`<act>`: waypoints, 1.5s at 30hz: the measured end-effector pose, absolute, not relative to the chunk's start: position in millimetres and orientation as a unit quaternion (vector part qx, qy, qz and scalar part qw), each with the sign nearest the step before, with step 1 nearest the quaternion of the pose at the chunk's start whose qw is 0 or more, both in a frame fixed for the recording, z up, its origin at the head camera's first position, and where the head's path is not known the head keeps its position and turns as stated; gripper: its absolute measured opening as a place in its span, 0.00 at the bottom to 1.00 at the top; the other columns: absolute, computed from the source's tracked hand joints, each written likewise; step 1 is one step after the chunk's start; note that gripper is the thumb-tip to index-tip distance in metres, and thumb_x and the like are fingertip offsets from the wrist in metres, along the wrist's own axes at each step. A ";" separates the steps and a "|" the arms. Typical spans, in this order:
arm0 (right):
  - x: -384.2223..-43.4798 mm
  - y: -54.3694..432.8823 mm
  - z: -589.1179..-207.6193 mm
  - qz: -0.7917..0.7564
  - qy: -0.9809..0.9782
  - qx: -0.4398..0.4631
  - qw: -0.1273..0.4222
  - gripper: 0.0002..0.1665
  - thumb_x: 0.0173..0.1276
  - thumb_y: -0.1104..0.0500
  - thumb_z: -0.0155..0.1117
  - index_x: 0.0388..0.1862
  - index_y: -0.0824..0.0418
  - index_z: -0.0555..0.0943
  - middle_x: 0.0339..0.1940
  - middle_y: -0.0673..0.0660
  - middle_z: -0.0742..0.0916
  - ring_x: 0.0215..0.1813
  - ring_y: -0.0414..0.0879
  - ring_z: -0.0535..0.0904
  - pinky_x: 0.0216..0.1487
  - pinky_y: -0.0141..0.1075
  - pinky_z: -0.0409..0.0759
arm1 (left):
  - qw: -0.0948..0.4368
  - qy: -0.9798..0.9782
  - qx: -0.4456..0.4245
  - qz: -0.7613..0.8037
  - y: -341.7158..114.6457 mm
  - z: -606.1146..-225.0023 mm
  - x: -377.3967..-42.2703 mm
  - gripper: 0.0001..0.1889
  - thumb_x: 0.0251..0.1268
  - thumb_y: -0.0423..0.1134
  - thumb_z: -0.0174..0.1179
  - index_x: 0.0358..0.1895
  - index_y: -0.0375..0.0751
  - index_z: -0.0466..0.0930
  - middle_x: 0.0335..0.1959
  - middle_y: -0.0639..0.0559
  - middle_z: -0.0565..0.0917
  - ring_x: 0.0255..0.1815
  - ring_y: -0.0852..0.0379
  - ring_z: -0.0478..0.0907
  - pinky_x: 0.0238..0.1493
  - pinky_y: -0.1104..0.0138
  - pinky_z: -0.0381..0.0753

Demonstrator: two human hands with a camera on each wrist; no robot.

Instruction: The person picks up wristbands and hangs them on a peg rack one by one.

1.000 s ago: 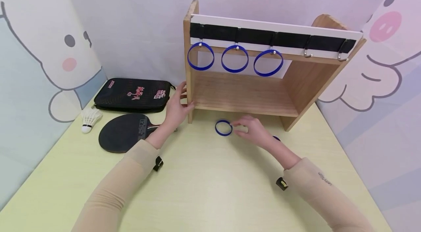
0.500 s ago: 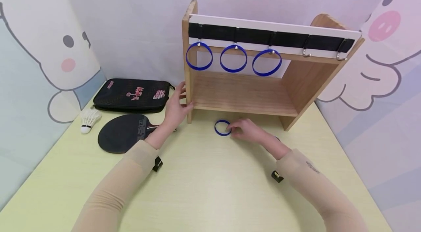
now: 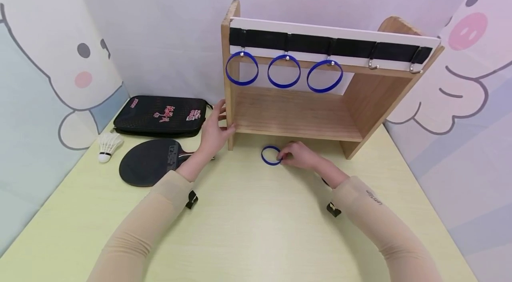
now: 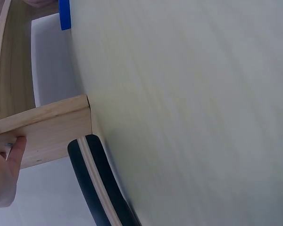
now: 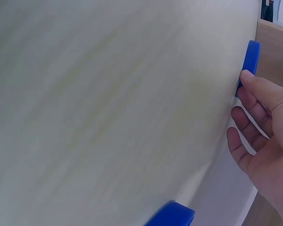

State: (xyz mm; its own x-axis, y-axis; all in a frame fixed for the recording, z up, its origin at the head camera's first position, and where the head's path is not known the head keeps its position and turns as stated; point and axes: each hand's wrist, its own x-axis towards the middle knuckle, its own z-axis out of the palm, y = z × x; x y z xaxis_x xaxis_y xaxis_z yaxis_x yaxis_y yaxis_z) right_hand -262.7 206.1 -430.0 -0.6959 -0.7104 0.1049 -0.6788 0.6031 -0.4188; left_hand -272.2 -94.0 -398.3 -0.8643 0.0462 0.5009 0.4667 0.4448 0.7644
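Observation:
My right hand [image 3: 300, 155] pinches the right edge of a blue ring [image 3: 266, 160] lying in front of the wooden shelf [image 3: 296, 113]. In the right wrist view, thumb and forefinger meet on this ring [image 5: 251, 57] while the other fingers stay apart from it. My left hand [image 3: 214, 133] rests against the outside of the shelf's left side panel, its thumb at the front edge. Above, blue rings hang from the first, second [image 3: 284, 86] and third hooks of a black-and-white rail [image 3: 312, 44]; two hooks at the right hold nothing.
Another blue ring [image 5: 172, 215] lies near my right wrist, mostly covered by the arm in the head view. On the left are a black table tennis bat [image 3: 148, 164], a black zip case [image 3: 160, 115] and a shuttlecock [image 3: 109, 146]. Walls close in behind and at both sides.
My right hand has moved slightly left onto the ring, its fingers coming together on the edge. The right forearm has swung left too. My left hand stays at the shelf panel.

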 end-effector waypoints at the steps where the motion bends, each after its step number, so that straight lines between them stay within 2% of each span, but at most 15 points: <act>1: -262.8 206.1 -429.6 -0.218 0.896 -0.386 0.037 0.07 0.56 0.64 0.71 0.36 0.60 0.86 0.32 0.50 0.87 0.36 0.41 0.81 0.40 0.31 0.81 | 0.208 -0.824 -0.155 -0.503 -94.0 -398.1 -272.3 0.40 0.55 0.31 0.64 0.71 0.51 0.57 0.61 0.42 0.74 0.52 0.47 0.79 0.41 0.59 0.85; 11: -255.4 209.7 -421.2 -0.227 0.902 -0.366 0.036 0.07 0.55 0.65 0.71 0.34 0.59 0.85 0.33 0.50 0.86 0.37 0.41 0.81 0.39 0.34 0.83 | 0.203 -0.826 -0.155 -0.503 -93.3 -396.4 -272.4 0.40 0.55 0.32 0.64 0.71 0.53 0.57 0.61 0.43 0.74 0.53 0.47 0.79 0.41 0.59 0.85; 17: -249.7 214.5 -416.4 -0.236 0.905 -0.352 0.033 0.08 0.55 0.66 0.71 0.34 0.59 0.84 0.33 0.50 0.85 0.36 0.42 0.80 0.36 0.31 0.81 | 0.201 -0.829 -0.151 -0.499 -93.5 -397.3 -272.3 0.40 0.55 0.33 0.64 0.71 0.53 0.56 0.61 0.42 0.74 0.53 0.47 0.79 0.41 0.58 0.85; 21: -245.7 219.3 -410.8 -0.254 0.906 -0.336 0.034 0.08 0.56 0.65 0.70 0.36 0.59 0.84 0.33 0.49 0.85 0.37 0.41 0.79 0.36 0.34 0.81 | 0.201 -0.828 -0.152 -0.500 -93.4 -398.1 -273.1 0.40 0.55 0.32 0.64 0.71 0.53 0.57 0.61 0.43 0.74 0.52 0.47 0.79 0.41 0.58 0.85; 29: -241.6 228.6 -396.6 -0.258 0.895 -0.363 -0.030 0.10 0.54 0.65 0.71 0.36 0.57 0.84 0.30 0.46 0.83 0.34 0.38 0.77 0.35 0.37 0.82 | 0.197 -0.829 -0.153 -0.500 -92.8 -399.4 -274.4 0.40 0.55 0.32 0.64 0.71 0.53 0.56 0.62 0.43 0.73 0.53 0.48 0.79 0.41 0.58 0.85; 32: -237.3 230.3 -390.0 -0.256 0.892 -0.370 -0.035 0.10 0.54 0.65 0.72 0.35 0.57 0.84 0.29 0.46 0.82 0.33 0.38 0.76 0.34 0.38 0.82 | 0.198 -0.831 -0.152 -0.498 -92.7 -398.8 -274.3 0.40 0.55 0.32 0.64 0.71 0.53 0.56 0.62 0.43 0.73 0.53 0.48 0.79 0.41 0.59 0.85; 40: -216.1 232.3 -362.1 -0.256 0.901 -0.349 -0.023 0.09 0.56 0.61 0.72 0.37 0.54 0.84 0.30 0.44 0.82 0.34 0.39 0.76 0.33 0.33 0.80 | 0.201 -0.828 -0.153 -0.501 -93.8 -398.2 -272.6 0.40 0.55 0.32 0.64 0.71 0.53 0.56 0.61 0.42 0.74 0.53 0.47 0.78 0.41 0.58 0.85; 45: -205.8 233.1 -343.3 -0.256 0.905 -0.338 -0.037 0.09 0.56 0.58 0.72 0.37 0.54 0.85 0.31 0.46 0.82 0.34 0.39 0.75 0.32 0.30 0.79 | 0.202 -0.828 -0.152 -0.501 -94.2 -398.3 -272.7 0.40 0.55 0.32 0.64 0.71 0.53 0.56 0.61 0.42 0.74 0.53 0.47 0.79 0.41 0.59 0.85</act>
